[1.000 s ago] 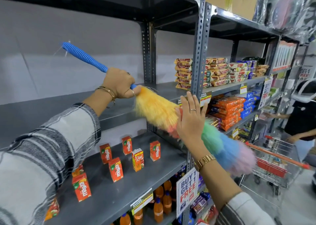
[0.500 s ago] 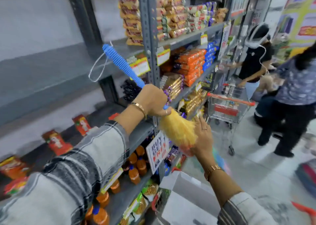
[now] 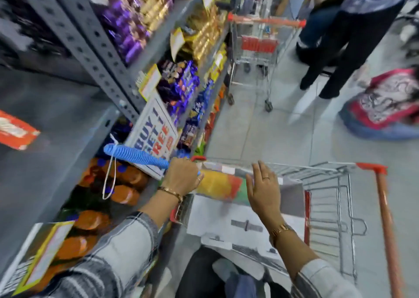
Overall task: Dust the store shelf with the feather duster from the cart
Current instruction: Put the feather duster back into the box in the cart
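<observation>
Feather duster [image 3: 213,184] moved down from shelf [image 3: 68,120] height to cart [image 3: 335,198]; view swung floorward. Left hand [image 3: 181,177] fisted around blue ribbed handle, which juts left over shelf front edge. Yellow-orange feathers lie across cart's near-left corner, over white box [image 3: 226,223]. Right hand [image 3: 264,188] open, fingers spread, just beside feathers.
</observation>
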`<act>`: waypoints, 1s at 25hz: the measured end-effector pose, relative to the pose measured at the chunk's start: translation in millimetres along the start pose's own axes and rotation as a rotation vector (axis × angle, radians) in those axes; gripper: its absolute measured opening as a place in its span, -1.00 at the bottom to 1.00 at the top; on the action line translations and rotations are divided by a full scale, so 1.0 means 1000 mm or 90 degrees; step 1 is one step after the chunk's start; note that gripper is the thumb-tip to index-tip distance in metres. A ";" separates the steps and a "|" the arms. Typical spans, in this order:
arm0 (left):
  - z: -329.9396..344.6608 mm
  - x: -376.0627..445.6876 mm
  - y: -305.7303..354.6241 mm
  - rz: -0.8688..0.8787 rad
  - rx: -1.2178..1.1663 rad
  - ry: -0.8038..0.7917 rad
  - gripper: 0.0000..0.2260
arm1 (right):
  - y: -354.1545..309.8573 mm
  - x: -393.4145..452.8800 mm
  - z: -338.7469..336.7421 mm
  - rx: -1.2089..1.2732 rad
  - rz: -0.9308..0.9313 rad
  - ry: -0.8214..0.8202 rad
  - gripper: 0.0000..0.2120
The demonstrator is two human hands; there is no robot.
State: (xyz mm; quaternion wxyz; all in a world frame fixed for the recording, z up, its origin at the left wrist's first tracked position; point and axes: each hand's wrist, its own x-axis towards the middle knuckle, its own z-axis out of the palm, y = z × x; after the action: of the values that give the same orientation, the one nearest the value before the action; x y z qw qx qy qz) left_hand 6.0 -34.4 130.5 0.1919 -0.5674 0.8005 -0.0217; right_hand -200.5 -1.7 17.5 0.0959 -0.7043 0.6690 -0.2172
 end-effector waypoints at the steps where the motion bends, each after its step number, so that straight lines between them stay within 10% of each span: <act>1: 0.025 0.008 0.008 0.009 -0.017 -0.035 -0.53 | 0.008 -0.004 0.012 -0.002 0.015 -0.012 -0.53; 15: 0.180 0.084 0.092 0.046 0.097 -0.127 -0.93 | 0.059 -0.040 0.117 -0.063 0.053 -0.089 -0.53; 18: 0.205 0.085 0.089 0.069 0.061 -0.190 -0.77 | 0.061 -0.044 0.121 -0.072 0.053 -0.102 -0.54; 25: 0.187 0.047 0.067 0.010 0.033 0.111 -0.59 | 0.034 -0.030 0.103 -0.084 0.029 -0.113 -0.53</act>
State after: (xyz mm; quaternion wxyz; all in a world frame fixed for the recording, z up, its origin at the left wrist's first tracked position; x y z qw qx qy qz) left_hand -5.3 -19.8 -73.1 0.1365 -0.5519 0.8177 -0.0900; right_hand -186.9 8.6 -93.5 0.1129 -0.7103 0.6864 -0.1075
